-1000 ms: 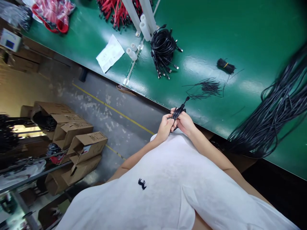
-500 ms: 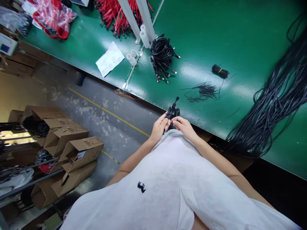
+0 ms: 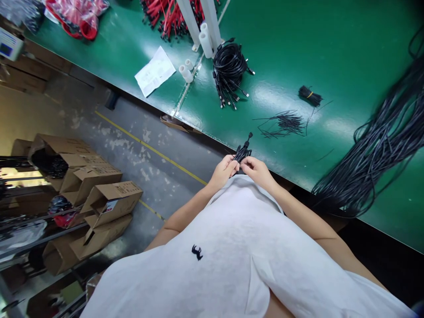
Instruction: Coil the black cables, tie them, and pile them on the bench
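Beside a glossy green table [image 3: 331, 57], a worker's left hand [image 3: 225, 171] gripped a black cable bundle [image 3: 242, 153] in its fingers, just off the table's near edge, while the right hand [image 3: 257, 171] pinched its lower part between closed fingers. A small dark animal emblem [image 3: 197, 252] marked the white shirt [image 3: 228, 216]; print on the white paper [image 3: 155, 71] and open cartons [image 3: 121, 191] was too small to read. Coiled cables [image 3: 229, 64] and loose black strands [image 3: 289, 123] lay on the tabletop, above a worn gray floor [image 3: 132, 154] crossed by a yellow line [image 3: 159, 153].
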